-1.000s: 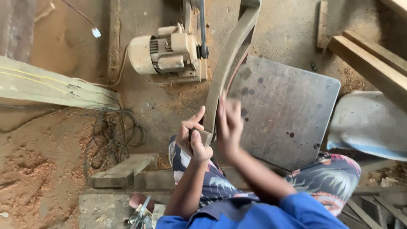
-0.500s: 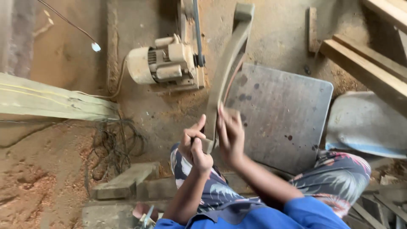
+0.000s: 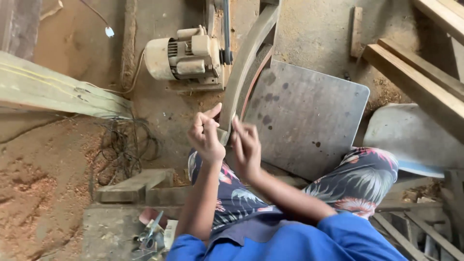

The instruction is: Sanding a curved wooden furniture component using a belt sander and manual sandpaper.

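- The left hand was closed around the near end of a long curved wooden piece, fingers wrapped on it, thumb raised; the grip held the wood firmly.
- The right hand lay against the right side of the same piece, just beside the left hand, fingers spread and pressed flat on the wood; I could not tell whether it clasped the wood or only steadied it.
- The curved wooden piece rose from the hands up and away, past the top edge of the view, in front of the person's knees.
- A grey metal plate lay just right of the wood.
- An electric motor sat on the sawdust-strewn floor to the left of the wood, with tangled wires near it.
- Timber beams lay at the far right.
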